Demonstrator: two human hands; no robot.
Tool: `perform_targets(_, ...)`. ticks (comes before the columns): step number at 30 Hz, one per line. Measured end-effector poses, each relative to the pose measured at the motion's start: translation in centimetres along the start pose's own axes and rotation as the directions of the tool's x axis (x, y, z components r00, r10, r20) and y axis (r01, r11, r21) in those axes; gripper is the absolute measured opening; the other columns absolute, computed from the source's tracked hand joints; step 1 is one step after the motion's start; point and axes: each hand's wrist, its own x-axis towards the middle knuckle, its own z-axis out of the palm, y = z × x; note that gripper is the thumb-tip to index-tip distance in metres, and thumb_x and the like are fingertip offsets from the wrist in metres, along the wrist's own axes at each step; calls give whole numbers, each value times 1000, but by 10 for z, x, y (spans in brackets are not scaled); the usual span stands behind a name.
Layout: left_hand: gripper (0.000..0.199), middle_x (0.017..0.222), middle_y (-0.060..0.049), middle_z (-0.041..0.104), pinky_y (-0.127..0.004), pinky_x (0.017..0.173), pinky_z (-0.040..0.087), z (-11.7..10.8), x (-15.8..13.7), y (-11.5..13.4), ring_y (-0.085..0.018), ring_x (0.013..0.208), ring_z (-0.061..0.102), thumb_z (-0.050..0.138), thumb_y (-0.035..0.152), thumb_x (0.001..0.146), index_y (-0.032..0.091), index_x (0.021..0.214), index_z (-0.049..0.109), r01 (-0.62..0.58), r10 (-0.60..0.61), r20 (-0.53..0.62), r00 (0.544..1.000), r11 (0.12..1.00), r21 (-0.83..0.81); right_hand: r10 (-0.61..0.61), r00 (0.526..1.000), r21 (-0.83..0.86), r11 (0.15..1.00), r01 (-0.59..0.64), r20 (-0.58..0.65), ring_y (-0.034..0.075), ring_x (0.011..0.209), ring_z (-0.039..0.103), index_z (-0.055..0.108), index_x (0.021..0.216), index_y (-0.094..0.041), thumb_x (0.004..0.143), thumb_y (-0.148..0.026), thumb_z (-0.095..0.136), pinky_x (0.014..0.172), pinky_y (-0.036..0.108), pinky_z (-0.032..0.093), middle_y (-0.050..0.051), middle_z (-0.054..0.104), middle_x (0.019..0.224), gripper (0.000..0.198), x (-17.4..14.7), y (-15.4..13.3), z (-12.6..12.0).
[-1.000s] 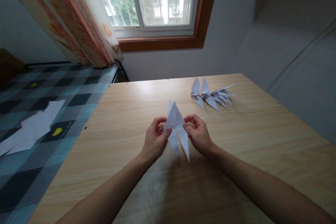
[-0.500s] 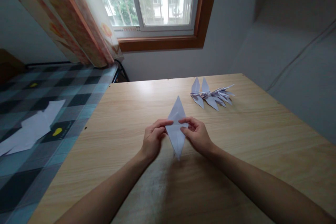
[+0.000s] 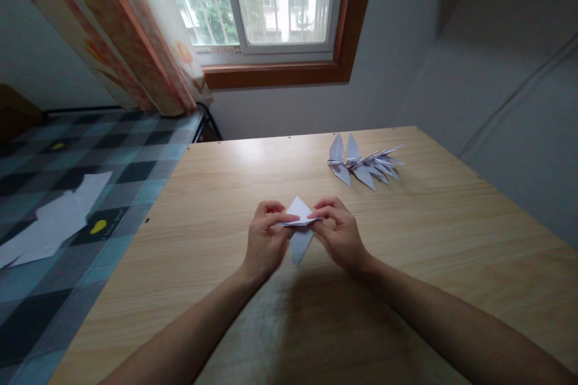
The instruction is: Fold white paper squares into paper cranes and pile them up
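Between my two hands is a folded piece of white paper (image 3: 300, 245), held a little above the wooden table. It bends across its middle: a small peak rises above my fingers and a pointed flap hangs below them. My left hand (image 3: 267, 236) pinches its left corner between thumb and forefinger. The right corner sits in the pinch of my right hand (image 3: 339, 233). Farther back on the right lies a row of folded white paper pieces (image 3: 361, 163) with pointed tips, bunched together.
The wooden table (image 3: 217, 192) has its far edge near the wall under the window. To the left, a bed with a checked cover (image 3: 149, 159) carries loose white paper sheets (image 3: 58, 222). A patterned curtain (image 3: 130, 30) hangs by the window.
The diamond-shaped paper, nearly flat and facing me before, is now bent across the middle. Its top has tipped down, and my fingers have closed in on both side corners.
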Motion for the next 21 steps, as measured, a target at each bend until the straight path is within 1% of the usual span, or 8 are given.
perform_targets(2,3,102,-7,66,-29,77,50,0,-2,1,-20,94,60,79,24,69,23,72,78,-12,12,20,1000,1000,5,-53,999,-12,999,53,11,18,86,60,69,80,-23,83,-19,67,81,33,47,2,64,85,6,-3,-4,0)
perform_targets(5,9,79,-3,69,-29,70,50,3,-4,1,-17,74,62,76,28,74,19,76,75,151,-137,114,984,980,-127,0,1000,43,999,-1,20,17,80,61,66,89,-22,87,-25,64,76,31,48,1,66,82,4,-7,-4,1)
perform_targets(8,23,73,-1,70,-26,64,50,5,0,-2,-14,65,62,78,33,71,16,81,68,291,-290,53,956,901,-320,91,990,192,975,-111,109,17,79,63,65,102,-21,90,-31,60,73,30,50,2,69,87,16,-7,-1,2)
perform_targets(12,44,72,1,69,-23,58,50,5,7,-5,-12,58,62,82,36,66,17,96,56,314,-355,-5,935,833,-456,98,948,187,969,-160,302,16,76,64,70,93,-19,88,-29,58,71,28,50,3,72,85,16,-4,-3,1)
perform_targets(14,56,74,2,68,-21,54,48,5,8,-4,-12,56,61,81,34,67,19,112,50,319,-353,5,936,837,-445,77,933,127,983,-129,351,16,74,63,71,89,-18,84,-25,60,71,28,48,2,71,81,14,-2,-3,1)
perform_targets(17,69,89,-1,68,-21,55,48,6,5,-2,-11,62,62,77,30,72,24,132,43,287,-302,21,953,879,-382,99,938,79,988,-132,333,15,69,60,70,84,-17,82,-20,57,68,27,46,1,68,75,14,-2,-3,1)
perform_targets(19,62,100,-4,65,-23,58,50,5,2,-2,-12,67,62,74,33,77,24,133,49,237,-230,58,971,932,-274,133,949,80,984,-161,285,13,66,57,68,79,-17,81,-18,53,65,25,44,0,65,72,15,-2,-3,1)
perform_targets(21,50,117,-10,61,-29,67,54,3,0,-4,-17,82,65,69,41,82,22,127,59,154,-140,114,984,979,-129,171,957,84,977,-195,233,12,62,52,65,77,-17,80,-19,52,60,24,42,-2,60,68,13,-1,-3,2)
